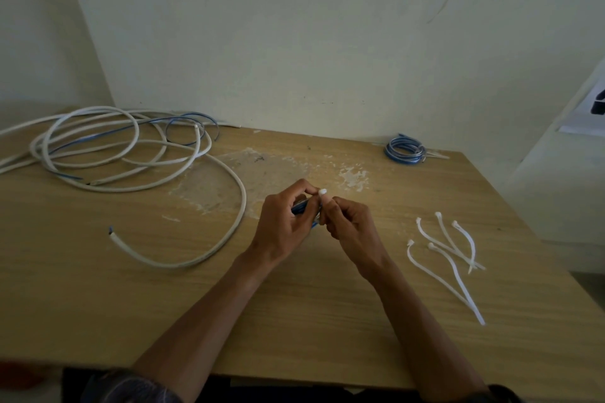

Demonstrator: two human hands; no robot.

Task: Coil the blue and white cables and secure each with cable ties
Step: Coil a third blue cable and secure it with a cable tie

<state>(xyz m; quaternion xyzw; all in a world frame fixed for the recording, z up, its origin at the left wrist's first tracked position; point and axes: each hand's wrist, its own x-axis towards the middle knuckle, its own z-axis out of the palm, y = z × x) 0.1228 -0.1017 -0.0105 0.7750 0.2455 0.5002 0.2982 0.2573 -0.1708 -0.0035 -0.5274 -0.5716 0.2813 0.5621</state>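
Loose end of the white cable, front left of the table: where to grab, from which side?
Probably pinch the white cable just behind its cut end, coming from above with fingers across it. That stretch lies flat and nearly straight on the table, clear of the cable's own tangle farther back.

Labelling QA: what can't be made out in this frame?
- Head view: blue cable is mostly hidden inside the left hand and right hand; loop count unreadable.
- Head view: cable tie shows only its head; fingers hide whether it is threaded.
- Head view: white cable runs off the left edge.
- Head view: far blue coil, its tie too small to confirm.
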